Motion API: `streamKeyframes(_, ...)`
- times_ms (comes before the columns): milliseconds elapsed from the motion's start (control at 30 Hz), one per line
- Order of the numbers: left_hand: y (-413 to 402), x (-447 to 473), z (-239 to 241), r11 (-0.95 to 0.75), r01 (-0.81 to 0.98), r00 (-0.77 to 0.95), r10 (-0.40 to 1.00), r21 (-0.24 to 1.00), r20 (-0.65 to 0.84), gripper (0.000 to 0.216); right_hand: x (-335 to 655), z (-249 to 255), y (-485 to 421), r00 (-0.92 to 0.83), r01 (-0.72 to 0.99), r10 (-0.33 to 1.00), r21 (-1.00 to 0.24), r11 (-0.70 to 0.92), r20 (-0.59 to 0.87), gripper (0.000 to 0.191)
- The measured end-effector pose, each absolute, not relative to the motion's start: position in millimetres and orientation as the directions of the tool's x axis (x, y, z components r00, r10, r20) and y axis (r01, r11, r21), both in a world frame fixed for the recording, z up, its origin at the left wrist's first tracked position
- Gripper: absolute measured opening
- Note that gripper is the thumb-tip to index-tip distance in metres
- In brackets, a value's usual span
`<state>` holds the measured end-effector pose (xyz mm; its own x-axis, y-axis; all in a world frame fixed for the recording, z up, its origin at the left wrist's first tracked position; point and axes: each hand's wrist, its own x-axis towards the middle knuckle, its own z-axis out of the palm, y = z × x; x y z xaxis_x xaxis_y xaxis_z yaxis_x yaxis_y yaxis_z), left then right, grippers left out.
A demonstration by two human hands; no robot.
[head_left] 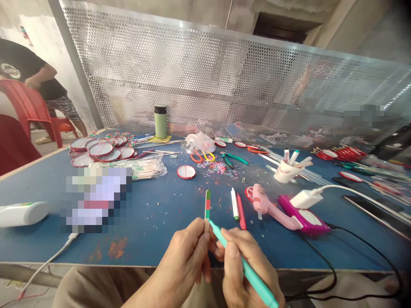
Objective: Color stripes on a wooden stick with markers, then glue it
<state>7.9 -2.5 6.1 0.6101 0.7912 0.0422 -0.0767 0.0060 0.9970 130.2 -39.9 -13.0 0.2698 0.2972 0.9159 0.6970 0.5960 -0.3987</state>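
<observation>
My left hand point(184, 261) pinches the lower end of a flat wooden craft stick point(207, 206), which stands upright and carries green and red painted bands. In my right hand point(245, 265) a teal marker point(247, 269) is gripped like a pen, its tip touching the stick near its lower part. Both hands hover at the near edge of the blue table point(154, 214). Just beyond the stick lie a white-and-green marker point(234, 204) and a red marker point(241, 211).
A pink glue gun point(268, 206) rests on a magenta stand with a white plug and cables. Farther back are a paper cup of markers point(285, 171), scissors, pliers, red-rimmed discs point(186, 172), a bag of sticks, a green flask point(161, 121). A person stands at far left by a red chair.
</observation>
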Motion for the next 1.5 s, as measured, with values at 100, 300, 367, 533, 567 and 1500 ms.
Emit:
streamKeyframes(100,-2.5,7.7,7.5,0.009,-0.061,0.609,0.793,0.998,0.03,0.038,130.1,-12.5,-39.3,0.263,0.699,0.301,-0.396,0.595,0.917,0.026)
streamKeyframes(300,-2.8,7.2,9.8,0.007,-0.052,0.608,0.793,0.999,0.026,0.038,129.5,-7.7,-39.2,0.249,0.708,0.315,-0.394,0.586,0.916,0.026)
streamKeyframes(367,-3.3,7.2,9.1,0.005,-0.055,0.608,0.794,0.998,0.029,0.039,128.9,-7.3,-38.9,0.252,0.712,0.313,-0.395,0.58,0.916,0.025)
streamKeyframes(533,-3.1,7.3,8.8,0.019,-0.044,0.603,0.798,0.999,0.011,0.039,128.0,-7.7,-38.2,0.273,0.715,0.3,-0.401,0.572,0.914,0.025)
streamKeyframes(567,-3.0,7.3,9.3,0.019,-0.039,0.602,0.799,0.999,0.008,0.039,128.1,-7.3,-38.3,0.262,0.711,0.306,-0.398,0.58,0.915,0.025)
streamKeyframes(1500,-2.1,5.1,7.8,0.039,-0.069,0.612,0.791,0.997,0.011,0.041,127.7,-11.4,-40.6,0.292,0.733,0.293,-0.41,0.543,0.91,0.023)
